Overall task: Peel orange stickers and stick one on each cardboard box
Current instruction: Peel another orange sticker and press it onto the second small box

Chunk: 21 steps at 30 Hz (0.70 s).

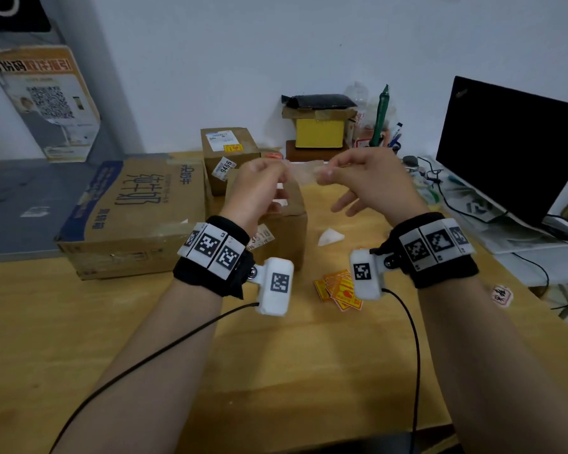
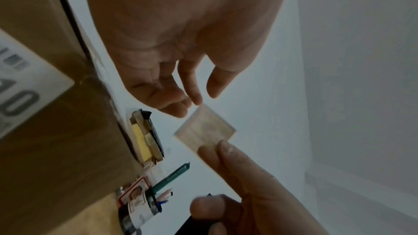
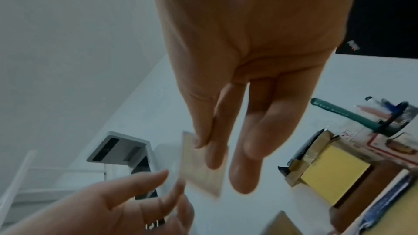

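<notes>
Both hands are raised above the wooden table. My right hand pinches a pale square sticker by one corner between thumb and forefinger. My left hand touches the opposite corner with its index fingertip, its thumb held apart. Below the left hand stands a small cardboard box. Behind it, another small box carries an orange-yellow sticker. A large flat box lies to the left. A pile of orange stickers lies on the table under my right wrist.
A black monitor with cables stands at the right. At the back against the wall are a yellow box on a stack and a pen holder. A white paper scrap and one loose sticker lie on the table.
</notes>
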Motion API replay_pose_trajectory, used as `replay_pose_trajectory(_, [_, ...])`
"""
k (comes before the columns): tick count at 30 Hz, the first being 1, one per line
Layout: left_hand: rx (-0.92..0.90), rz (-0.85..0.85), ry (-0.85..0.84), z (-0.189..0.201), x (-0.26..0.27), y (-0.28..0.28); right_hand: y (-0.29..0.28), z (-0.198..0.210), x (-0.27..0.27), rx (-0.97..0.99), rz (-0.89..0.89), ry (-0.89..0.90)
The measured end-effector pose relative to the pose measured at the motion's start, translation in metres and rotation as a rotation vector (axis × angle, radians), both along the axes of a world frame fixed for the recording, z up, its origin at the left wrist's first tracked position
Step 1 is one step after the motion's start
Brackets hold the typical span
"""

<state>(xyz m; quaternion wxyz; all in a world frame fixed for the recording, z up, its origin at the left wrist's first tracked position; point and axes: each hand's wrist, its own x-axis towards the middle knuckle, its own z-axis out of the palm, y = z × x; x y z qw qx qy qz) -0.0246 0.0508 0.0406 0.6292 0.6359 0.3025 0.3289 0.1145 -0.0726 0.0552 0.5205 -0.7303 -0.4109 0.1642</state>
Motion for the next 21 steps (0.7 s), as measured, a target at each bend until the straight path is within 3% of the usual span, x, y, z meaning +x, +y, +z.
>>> replay_pose_trajectory(5, [-0.08, -0.015, -0.015, 0.005, -0.01, 0.017, 0.024, -0.002, -0.007, 0.1, 0.087, -0.051])
replay_pose_trajectory(10, [0.072, 0.089, -0.011, -0.001, -0.011, 0.04, 0.049, -0.012, -0.007, 0.126, 0.135, -0.042])
replay_pose_trajectory(17, [0.151, 0.141, -0.039, -0.011, -0.009, 0.058, 0.074, -0.02, -0.006, 0.172, 0.176, 0.289])
replay_pose_trajectory(21, [0.19, 0.133, -0.031, -0.015, -0.007, 0.062, 0.08, -0.023, 0.001, 0.104, 0.174, 0.263])
